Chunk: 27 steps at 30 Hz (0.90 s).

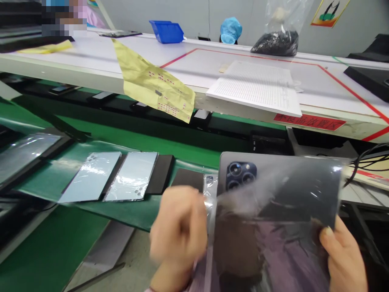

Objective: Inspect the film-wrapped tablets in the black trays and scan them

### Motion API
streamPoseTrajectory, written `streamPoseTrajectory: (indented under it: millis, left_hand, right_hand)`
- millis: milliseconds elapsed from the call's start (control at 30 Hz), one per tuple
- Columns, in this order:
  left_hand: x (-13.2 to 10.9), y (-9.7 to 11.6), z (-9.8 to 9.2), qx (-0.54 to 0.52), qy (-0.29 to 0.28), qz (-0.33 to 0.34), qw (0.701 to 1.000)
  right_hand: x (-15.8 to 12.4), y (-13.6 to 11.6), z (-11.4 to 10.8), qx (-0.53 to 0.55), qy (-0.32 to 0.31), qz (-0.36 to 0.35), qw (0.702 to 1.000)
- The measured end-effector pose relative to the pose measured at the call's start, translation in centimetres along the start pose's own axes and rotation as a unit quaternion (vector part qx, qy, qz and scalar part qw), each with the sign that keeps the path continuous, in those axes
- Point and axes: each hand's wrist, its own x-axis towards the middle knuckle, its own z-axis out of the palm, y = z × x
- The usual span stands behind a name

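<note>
A dark tablet (273,243) with a camera cluster at its upper left corner is held up at the lower right. Clear film lies over its back and looks lifted and creased near the cameras. My right hand (346,253) grips the tablet's right edge, thumb on the back. Just left of the tablet, my left hand (179,227) is curled closed and blurred by motion; what its fingers hold, if anything, is too blurred to tell. Behind, two film-wrapped pale blue tablets (92,176) (132,176) rest on the green mat (127,213).
A white shelf (100,61) crosses the view, bearing a blue bin (167,31), printed sheets (258,87) and a bag of dark bits (276,42). Yellow paper (158,83) hangs over its edge. Black cables (369,160) lie at the right. A blue-capped person (231,30) is beyond.
</note>
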Motion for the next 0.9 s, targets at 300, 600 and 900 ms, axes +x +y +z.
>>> streamPoseTrajectory:
  millis: [300,600,900]
  left_hand:
    - [-5.9,-14.7,8.1,0.270,-0.206,-0.371,0.865]
    - [-7.1,-15.6,9.1,0.082,-0.240,-0.433,0.865]
    - [-3.1,-5.8,3.4,-0.246,-0.254,-0.403,0.844]
  right_hand:
    - [4.1,6.0,1.1,-0.037,-0.008,0.147,0.988]
    - [5.9,13.1,-1.2,-0.158,0.024,0.120,0.980]
    - [5.6,10.3,-1.3,-0.120,0.017,0.122,0.985]
